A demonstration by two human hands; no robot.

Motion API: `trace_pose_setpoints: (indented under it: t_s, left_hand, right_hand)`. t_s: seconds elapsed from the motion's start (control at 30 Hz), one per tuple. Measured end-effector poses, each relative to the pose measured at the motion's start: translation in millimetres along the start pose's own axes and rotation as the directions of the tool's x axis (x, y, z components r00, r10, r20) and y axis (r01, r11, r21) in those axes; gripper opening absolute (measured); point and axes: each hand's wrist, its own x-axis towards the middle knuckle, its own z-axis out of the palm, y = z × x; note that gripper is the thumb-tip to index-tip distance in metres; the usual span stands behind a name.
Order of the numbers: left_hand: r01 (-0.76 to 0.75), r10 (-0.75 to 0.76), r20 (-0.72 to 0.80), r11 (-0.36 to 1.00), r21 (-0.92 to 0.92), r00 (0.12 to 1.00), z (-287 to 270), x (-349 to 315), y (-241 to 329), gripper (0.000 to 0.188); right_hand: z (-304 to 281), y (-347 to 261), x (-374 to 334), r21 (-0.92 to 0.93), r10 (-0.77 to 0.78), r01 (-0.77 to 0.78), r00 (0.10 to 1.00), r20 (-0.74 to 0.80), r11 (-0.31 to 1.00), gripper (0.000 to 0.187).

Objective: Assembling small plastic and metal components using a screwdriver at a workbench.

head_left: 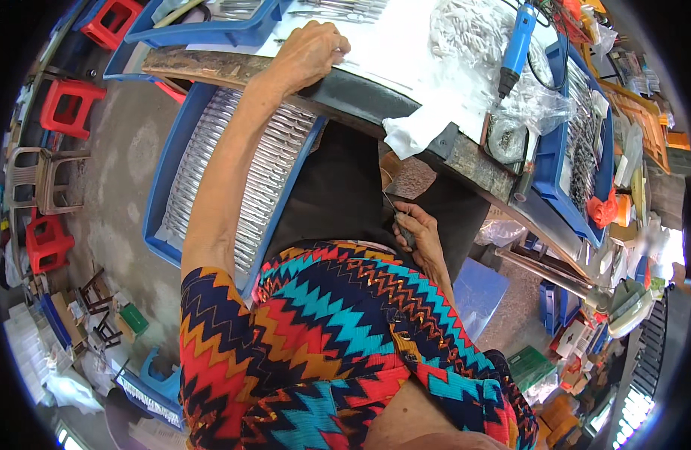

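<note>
My left hand rests at the near edge of the white-covered table, its fingers curled in. Whatever those fingers hold, if anything, is hidden. Just beyond it lie several slim metal tools, like tweezers in shape. Low over my lap, my right hand is closed around a thin metal tool with a narrow tip pointing up and away. A greyish part of it shows against the palm, and its exact kind cannot be made out.
Beside my left leg a blue tray holds rows of shiny metal pieces. Another blue tray stands on the table. At the right are a pile of small pale pieces, a blue handheld power tool and a tray of dark parts.
</note>
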Motion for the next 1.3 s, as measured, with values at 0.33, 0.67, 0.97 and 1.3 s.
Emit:
trace_pose_setpoints:
  t_s: [0.33, 0.67, 0.97, 1.3]
  left_hand:
    - [-0.129, 0.128, -0.159, 0.992, 0.008, 0.979, -1.7, -1.7, 1.5, 0.012]
    - [-0.010, -0.119, -0.455, 0.963, -0.270, 0.883, -29.8, -9.3, 72.5, 0.018]
    - [0.453, -0.499, 0.352, 0.093, -0.887, 0.792, 8.3, -68.2, 153.0, 0.019]
    - [0.495, -0.461, 0.433, 0.016, -0.869, 0.775, 43.8, -64.3, 161.6, 0.019]
  right_hand:
    - [-3.1, 1.3, -3.3, 0.007, -0.027, 0.027, 0.999, 0.016, 1.000, 0.029]
    - [-0.8, -4.4, -18.1, -0.084, -0.082, 0.086, 0.995, 0.054, 0.993, 0.032]
    - [11.5, -28.3, -38.5, -0.294, -0.125, 0.123, 0.992, 0.012, 0.948, 0.028]
    - [4.7, -55.7, -62.9, -0.366, -0.234, 0.206, 0.972, -0.034, 0.907, 0.030]
